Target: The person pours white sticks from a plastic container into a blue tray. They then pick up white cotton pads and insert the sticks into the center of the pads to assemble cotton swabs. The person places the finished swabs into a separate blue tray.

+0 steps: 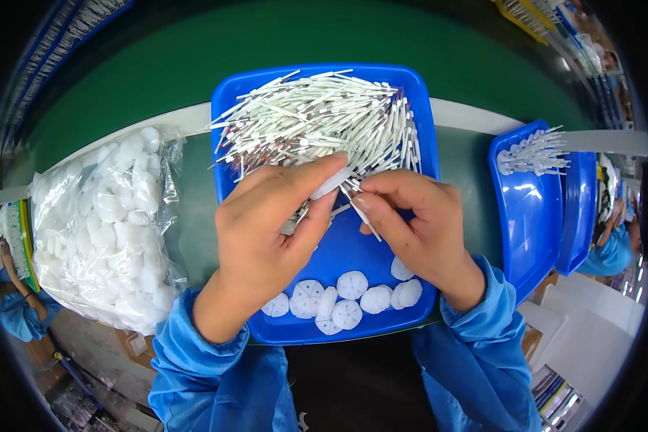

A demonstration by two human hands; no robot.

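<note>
In front of me lies a blue tray (317, 268). A big heap of thin white sticks (317, 108), some with dark or reddish ends, fills its far part. Several round white discs with small dark marks (307, 299) lie along the near edge. My left hand (263, 223) pinches a white disc (331, 184), seen nearly edge-on, between thumb and fingers. Thumb and index finger of my right hand (421, 219) close on a thin white stick (348, 193) whose end is at the disc. Fingers partly hide where the two meet.
A clear plastic bag (108, 223) packed with white discs stands to the left. On the right are a blue tray (529, 223) holding a cluster of white stick pieces (533, 153), and another blue tray (579, 209). A green surface (324, 32) lies beyond; people in blue appear at both sides.
</note>
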